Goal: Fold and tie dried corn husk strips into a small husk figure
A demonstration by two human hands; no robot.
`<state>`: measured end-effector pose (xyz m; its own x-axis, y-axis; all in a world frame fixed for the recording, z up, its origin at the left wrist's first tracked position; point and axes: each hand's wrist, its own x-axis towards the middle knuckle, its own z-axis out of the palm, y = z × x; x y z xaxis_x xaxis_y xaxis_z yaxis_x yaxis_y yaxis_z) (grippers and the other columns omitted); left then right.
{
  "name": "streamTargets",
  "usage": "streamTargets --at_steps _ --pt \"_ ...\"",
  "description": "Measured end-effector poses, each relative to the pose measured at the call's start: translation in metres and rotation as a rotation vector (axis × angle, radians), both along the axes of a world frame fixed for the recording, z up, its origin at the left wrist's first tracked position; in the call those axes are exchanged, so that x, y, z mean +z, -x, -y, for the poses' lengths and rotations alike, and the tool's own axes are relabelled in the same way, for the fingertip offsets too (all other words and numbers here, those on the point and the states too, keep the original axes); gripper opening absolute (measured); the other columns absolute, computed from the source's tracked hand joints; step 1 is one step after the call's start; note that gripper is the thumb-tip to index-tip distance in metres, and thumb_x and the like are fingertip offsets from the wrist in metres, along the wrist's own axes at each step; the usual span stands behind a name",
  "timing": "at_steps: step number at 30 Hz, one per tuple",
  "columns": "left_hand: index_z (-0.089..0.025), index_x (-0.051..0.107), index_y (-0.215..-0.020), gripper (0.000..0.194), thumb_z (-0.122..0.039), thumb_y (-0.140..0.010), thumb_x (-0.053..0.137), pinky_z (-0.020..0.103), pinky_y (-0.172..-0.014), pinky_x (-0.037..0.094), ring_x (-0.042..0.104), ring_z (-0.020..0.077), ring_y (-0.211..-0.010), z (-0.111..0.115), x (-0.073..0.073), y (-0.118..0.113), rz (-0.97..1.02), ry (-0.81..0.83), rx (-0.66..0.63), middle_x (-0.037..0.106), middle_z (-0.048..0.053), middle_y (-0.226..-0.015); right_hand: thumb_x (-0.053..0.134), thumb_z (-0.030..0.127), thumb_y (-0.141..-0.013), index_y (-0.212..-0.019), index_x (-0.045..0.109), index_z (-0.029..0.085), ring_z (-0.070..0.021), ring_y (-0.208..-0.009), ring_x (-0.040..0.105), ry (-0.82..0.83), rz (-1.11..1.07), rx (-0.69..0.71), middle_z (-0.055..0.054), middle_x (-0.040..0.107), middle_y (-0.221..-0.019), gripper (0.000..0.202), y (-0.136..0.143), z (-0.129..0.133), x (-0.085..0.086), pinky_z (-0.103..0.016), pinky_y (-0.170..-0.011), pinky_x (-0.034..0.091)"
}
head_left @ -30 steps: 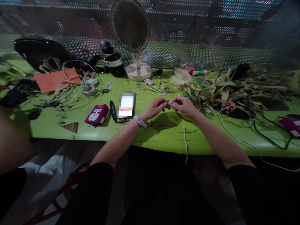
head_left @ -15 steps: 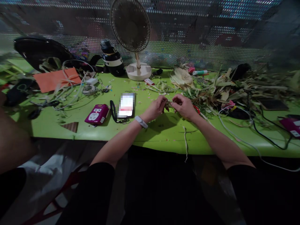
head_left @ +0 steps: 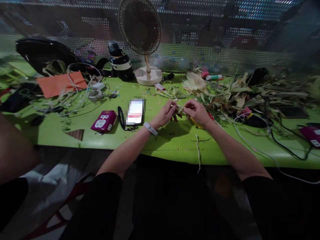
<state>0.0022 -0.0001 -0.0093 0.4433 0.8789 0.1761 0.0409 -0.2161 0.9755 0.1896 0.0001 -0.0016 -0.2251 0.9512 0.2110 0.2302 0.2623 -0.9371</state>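
Above the green table [head_left: 172, 143], my left hand [head_left: 167, 113] and my right hand [head_left: 197, 112] face each other, a small gap apart. A small pale green, strip-like piece [head_left: 180, 109] is pinched between the fingertips of both; its exact shape is too small to tell. A white band circles my left wrist. Under my right hand a bit of yellow and red [head_left: 196, 123] shows, mostly covered. A thin pale strip [head_left: 198, 150] lies at the table's front edge. Dried husks [head_left: 193, 83] lie behind my hands.
A phone [head_left: 135, 111], a purple power socket [head_left: 103, 121] and cables stand on the left. Behind are a fan [head_left: 149, 76] and a black bottle [head_left: 121, 63]. Leaves and husks [head_left: 237, 96] pile up at the right. Another person's arm [head_left: 15, 150] is at the far left.
My right hand has turned slightly, and more of the pale green piece shows between my fingertips. The yellow thing beneath my right hand has come into sight.
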Motion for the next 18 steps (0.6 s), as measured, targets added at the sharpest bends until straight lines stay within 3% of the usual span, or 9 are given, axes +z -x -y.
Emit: streamTargets --at_steps 4,8,10,15,18 --pt "-0.022 0.038 -0.091 0.019 -0.037 -0.102 0.037 0.02 -0.046 0.043 0.064 0.0112 -0.052 0.002 0.003 0.003 0.048 0.118 -0.013 0.067 -0.001 -0.071 0.072 0.037 -0.071 -0.076 0.056 0.021 -0.0116 -0.055 0.051 0.026 -0.006 0.014 0.002 0.055 -0.066 0.024 0.001 0.001 0.002 -0.027 -0.048 0.048" --pt "-0.019 0.049 -0.094 0.027 -0.045 -0.093 0.059 0.02 -0.05 0.045 0.06 0.0087 -0.054 -0.001 -0.002 0.0 0.042 0.075 -0.026 0.064 -0.001 -0.075 0.074 0.039 -0.071 -0.08 0.058 0.02 -0.0122 -0.059 0.052 0.034 0.016 0.062 0.001 0.057 -0.069 0.026 0.004 0.002 -0.001 -0.028 -0.053 0.047" --pt "-0.018 0.05 -0.086 0.027 -0.041 -0.091 0.063 0.018 -0.049 0.042 0.054 0.006 -0.051 -0.004 -0.005 -0.002 0.03 0.05 0.009 0.059 -0.003 -0.067 0.072 0.037 -0.073 -0.085 0.06 0.019 -0.0133 -0.063 0.054 0.016 0.016 0.038 0.0 0.06 -0.073 0.024 0.003 0.002 -0.001 -0.029 -0.058 0.048" --pt "-0.019 0.047 -0.083 0.024 -0.037 -0.097 0.054 0.016 -0.042 0.03 0.041 0.0033 -0.041 -0.008 -0.003 0.0 0.099 0.054 0.054 0.056 -0.006 -0.056 0.062 0.035 -0.08 -0.091 0.064 0.02 -0.0186 -0.083 0.059 -0.24 0.114 -0.211 -0.006 0.067 -0.095 0.018 -0.004 -0.001 0.007 -0.035 -0.077 0.048" --pt "-0.019 0.047 -0.083 0.023 -0.036 -0.098 0.052 0.016 -0.041 0.027 0.039 0.0031 -0.04 -0.006 0.001 0.001 0.131 0.075 0.063 0.056 -0.006 -0.055 0.055 0.037 -0.085 -0.082 0.064 0.02 -0.0213 -0.087 0.058 -0.282 0.243 -0.16 -0.006 0.067 -0.088 0.019 -0.006 -0.001 0.011 -0.038 -0.083 0.044"
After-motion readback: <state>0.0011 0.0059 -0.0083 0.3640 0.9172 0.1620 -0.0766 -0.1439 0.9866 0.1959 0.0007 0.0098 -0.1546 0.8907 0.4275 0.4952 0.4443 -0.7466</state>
